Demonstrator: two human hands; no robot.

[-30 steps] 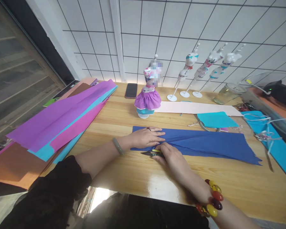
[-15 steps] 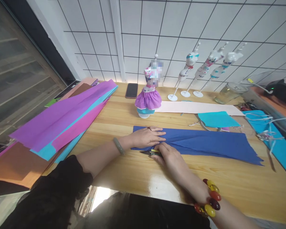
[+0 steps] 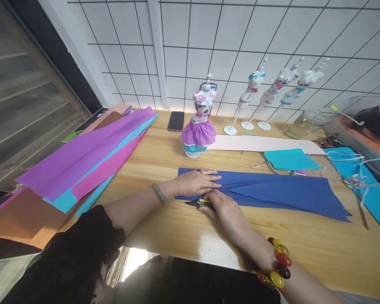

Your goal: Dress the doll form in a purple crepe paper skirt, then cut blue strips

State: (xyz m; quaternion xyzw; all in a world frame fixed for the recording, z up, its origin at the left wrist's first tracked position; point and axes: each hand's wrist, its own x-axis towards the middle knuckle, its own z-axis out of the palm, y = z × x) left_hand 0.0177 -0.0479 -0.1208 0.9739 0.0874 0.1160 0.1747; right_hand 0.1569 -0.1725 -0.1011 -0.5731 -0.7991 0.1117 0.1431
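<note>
A long strip of dark blue fabric point(image 3: 281, 190) lies across the wooden table, slightly wrinkled near my hands and ragged at its right end. My left hand point(image 3: 194, 182) rests flat on its left part, fingers stretched out. Close beside it, my right hand point(image 3: 223, 207) is closed around small dark thread snips point(image 3: 194, 203) with a yellow mark, at the near edge of the fabric. The pointed blades face left; the grip is mostly hidden under my fingers. Behind the fabric stands a small mannequin point(image 3: 204, 103) in a purple ruffled skirt point(image 3: 198, 133).
Purple, blue, pink and brown fabric pieces point(image 3: 91, 152) are piled at left. A phone point(image 3: 176, 121) lies at the back. Three bare mannequins point(image 3: 251, 90), a glass jar point(image 3: 307, 124), a pale strip point(image 3: 266, 143) and turquoise pieces point(image 3: 291, 159) occupy the back right.
My hands and the fabric hold nearly the same pose. The whole view has shifted very slightly.
</note>
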